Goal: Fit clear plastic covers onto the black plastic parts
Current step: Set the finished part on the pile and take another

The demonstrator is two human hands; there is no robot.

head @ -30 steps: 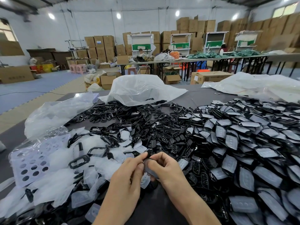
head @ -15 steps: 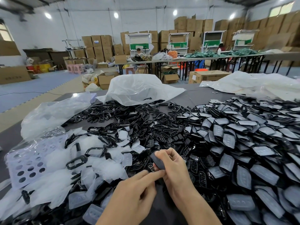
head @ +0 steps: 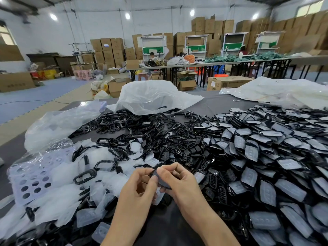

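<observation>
Both grips were clamped on one black part [head: 163, 182]: left hand [head: 140, 190] at its nine o'clock, right hand [head: 181, 181] at three; long axis eleven-to-five.

White walls [head: 150, 20] — stacked cardboard boxes [head: 106, 48]

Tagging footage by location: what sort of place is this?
Most likely a small factory or assembly workshop. Stacked cardboard cartons line the back wall, long work tables run across the floor, and the near table is heaped with loose black plastic parts beside a pile of covered parts.
</observation>
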